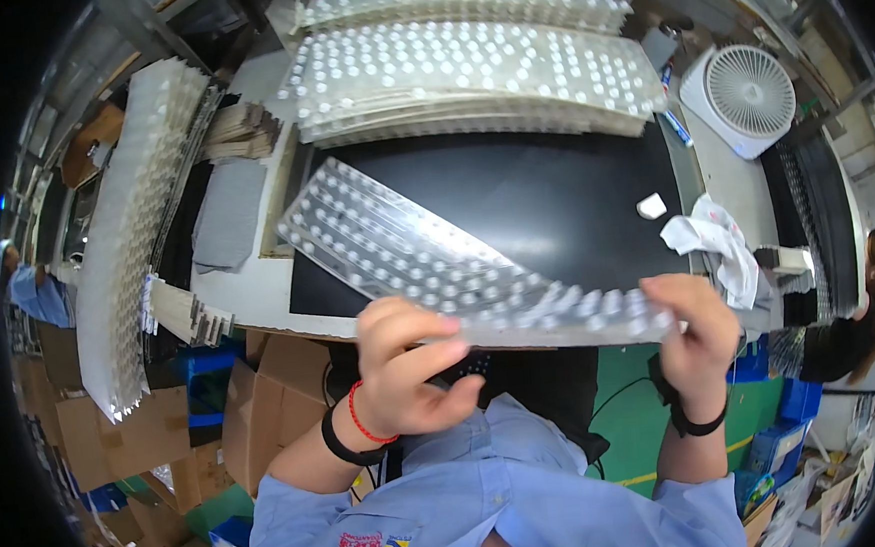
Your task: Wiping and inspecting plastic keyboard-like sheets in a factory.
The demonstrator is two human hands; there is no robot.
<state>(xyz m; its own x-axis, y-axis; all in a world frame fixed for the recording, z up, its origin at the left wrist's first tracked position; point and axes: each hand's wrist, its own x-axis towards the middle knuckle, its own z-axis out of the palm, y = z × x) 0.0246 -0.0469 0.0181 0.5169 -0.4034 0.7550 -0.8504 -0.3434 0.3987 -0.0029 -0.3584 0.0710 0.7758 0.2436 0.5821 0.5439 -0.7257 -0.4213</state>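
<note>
A long clear plastic sheet with rows of round white dots (411,255) slants across the black work surface (572,185). Its far left end rests flat, while the near right end bends up and is blurred by motion. My right hand (699,338) pinches that right end between thumb and fingers. At the sheet's near edge, my left hand (408,366) has half-curled fingers, with the thumb apart and nothing visible between them. Whether its fingertips touch the sheet I cannot tell.
Stacks of similar dotted sheets (475,66) stand along the back. Another stack (134,232) is at the left, near a grey cloth (229,216). To the right are a white fan (747,94), a blue marker (678,128), a small white piece (651,205) and a crumpled white cloth (721,241).
</note>
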